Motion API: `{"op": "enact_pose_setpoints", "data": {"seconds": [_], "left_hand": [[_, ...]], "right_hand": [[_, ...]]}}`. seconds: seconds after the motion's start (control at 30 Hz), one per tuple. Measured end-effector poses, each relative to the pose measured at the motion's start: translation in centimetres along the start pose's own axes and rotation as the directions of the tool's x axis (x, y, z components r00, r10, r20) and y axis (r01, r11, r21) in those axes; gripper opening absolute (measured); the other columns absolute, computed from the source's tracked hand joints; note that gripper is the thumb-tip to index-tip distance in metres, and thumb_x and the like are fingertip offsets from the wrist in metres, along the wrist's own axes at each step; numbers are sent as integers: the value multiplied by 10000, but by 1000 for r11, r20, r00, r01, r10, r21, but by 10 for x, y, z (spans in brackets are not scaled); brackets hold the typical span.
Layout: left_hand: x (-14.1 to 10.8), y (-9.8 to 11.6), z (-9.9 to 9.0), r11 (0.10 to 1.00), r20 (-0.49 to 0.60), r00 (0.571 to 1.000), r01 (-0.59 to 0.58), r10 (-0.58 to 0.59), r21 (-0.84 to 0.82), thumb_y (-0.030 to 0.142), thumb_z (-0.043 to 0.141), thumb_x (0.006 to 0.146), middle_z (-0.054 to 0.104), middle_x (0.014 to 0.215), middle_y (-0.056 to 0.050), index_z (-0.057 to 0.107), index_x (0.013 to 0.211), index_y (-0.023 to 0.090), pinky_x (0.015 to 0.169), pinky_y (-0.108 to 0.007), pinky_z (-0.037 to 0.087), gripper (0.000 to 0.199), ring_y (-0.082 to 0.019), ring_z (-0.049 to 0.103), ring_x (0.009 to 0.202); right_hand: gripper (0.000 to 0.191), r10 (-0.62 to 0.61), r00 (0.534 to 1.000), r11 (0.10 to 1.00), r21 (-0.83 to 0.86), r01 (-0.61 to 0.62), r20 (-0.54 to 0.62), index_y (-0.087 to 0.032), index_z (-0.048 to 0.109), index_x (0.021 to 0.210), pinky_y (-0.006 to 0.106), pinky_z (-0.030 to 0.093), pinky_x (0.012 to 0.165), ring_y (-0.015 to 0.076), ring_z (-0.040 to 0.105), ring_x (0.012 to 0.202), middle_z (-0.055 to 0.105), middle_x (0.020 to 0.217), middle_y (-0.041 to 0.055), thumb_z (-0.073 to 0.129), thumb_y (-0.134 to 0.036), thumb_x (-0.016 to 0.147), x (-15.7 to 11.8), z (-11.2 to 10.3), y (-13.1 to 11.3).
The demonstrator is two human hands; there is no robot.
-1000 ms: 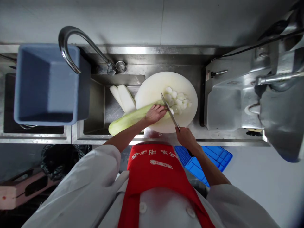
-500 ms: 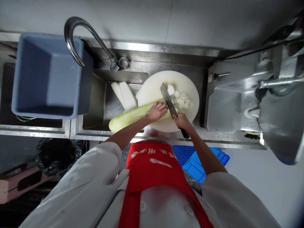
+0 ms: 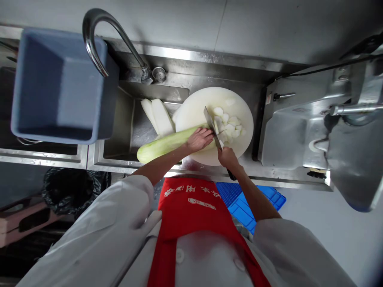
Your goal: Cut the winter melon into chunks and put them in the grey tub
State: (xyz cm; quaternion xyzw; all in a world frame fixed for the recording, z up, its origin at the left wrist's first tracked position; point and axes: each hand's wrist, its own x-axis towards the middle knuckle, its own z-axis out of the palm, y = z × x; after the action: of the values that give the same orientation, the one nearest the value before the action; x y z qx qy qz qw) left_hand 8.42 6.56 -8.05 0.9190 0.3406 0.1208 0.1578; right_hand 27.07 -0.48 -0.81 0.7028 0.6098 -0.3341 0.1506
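Observation:
A long pale green gourd (image 3: 163, 146) lies with its right end on the round white cutting board (image 3: 194, 109) and its left end over the sink. My left hand (image 3: 200, 139) rests on top of the gourd, holding it near the cut end. The handle of a knife (image 3: 211, 122) is in my closed right hand (image 3: 228, 158), and the blade stands at the gourd's right end, just beside my left fingertips. Several white cut pieces (image 3: 229, 130) lie right of the blade. Two long peeled pieces (image 3: 161, 118) lean over the sink, left of the board.
A large blue-grey bin (image 3: 100, 99) stands at the left, with a curved faucet (image 3: 95, 56) reaching over its edge. A metal machine (image 3: 283, 135) occupies the right. Below the counter are a black-bagged trash bin (image 3: 67, 191) and a blue tray (image 3: 243, 211).
The view has shifted slightly. The blade has moved a little against the gourd's end, and the cut pieces lie somewhat differently. Both hands keep their holds.

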Motion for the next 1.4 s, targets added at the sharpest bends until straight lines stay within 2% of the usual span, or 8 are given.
{"op": "enact_pose_setpoints", "data": {"seconds": [0.13,0.23,0.4,0.53,0.63,1.1,1.2,1.4], "left_hand": [[-7,-1,-7,1000,12,1000,-10,10,6,362,379,1088,656,1283,-102,662,1283,205,950,-415,396,378,-253,547,1150],[-10,0,-8,998,7,1000,15,-15,67,360,359,1092,655,1299,-103,645,1306,202,936,-426,387,391,-263,550,1136],[-7,-1,-1,998,-12,1000,-4,5,69,356,351,1093,653,1280,-116,624,1328,185,911,-422,389,399,-261,549,1103],[-9,-5,2,999,-38,999,29,-27,43,393,364,1090,654,1208,-120,655,1253,167,911,-406,399,403,-256,554,1071],[-11,-6,2,998,-38,998,46,-45,36,418,374,1087,655,1155,-117,686,1160,162,918,-402,403,410,-258,554,1053],[-8,-2,-1,997,-3,1000,23,-23,77,365,354,1092,656,1206,-113,672,1255,197,887,-414,379,395,-257,526,1063],[-7,-1,-4,998,11,1000,28,-29,56,362,349,1092,657,1204,-118,671,1259,191,892,-416,376,401,-257,524,1069],[-7,-1,-8,999,0,1000,24,-24,44,357,349,1096,665,1201,-110,679,1217,180,878,-403,376,394,-247,532,1045]], "right_hand": [[408,11,1000,991,136,-14,23,-12,713,1137,258,507,725,251,747,841,757,965,229,433,-300,1065,26,-6,-2],[445,-20,996,979,205,1,92,-17,727,1074,248,488,617,212,704,632,743,753,157,409,-328,1069,18,-15,9],[474,-17,1000,999,42,18,-23,-57,758,941,280,469,723,260,731,810,746,810,207,392,-327,1074,-13,-18,20],[513,74,994,997,39,-71,-79,-68,759,934,288,441,705,267,728,832,752,868,223,354,-342,1087,-23,-18,26],[513,54,991,998,28,-51,-119,-86,759,916,287,419,703,263,723,847,759,890,214,351,-341,1095,-26,-19,30],[443,-16,997,998,-59,21,80,-98,748,1003,289,391,681,250,728,854,760,929,204,364,-295,1100,-65,-13,18],[440,-23,995,996,-86,31,95,-80,738,994,289,414,690,268,733,875,754,931,222,366,-294,1094,-53,-12,15],[385,-35,999,999,-19,36,11,-10,725,1073,267,476,758,274,727,949,748,999,257,439,-267,1060,12,-4,-5]]}}
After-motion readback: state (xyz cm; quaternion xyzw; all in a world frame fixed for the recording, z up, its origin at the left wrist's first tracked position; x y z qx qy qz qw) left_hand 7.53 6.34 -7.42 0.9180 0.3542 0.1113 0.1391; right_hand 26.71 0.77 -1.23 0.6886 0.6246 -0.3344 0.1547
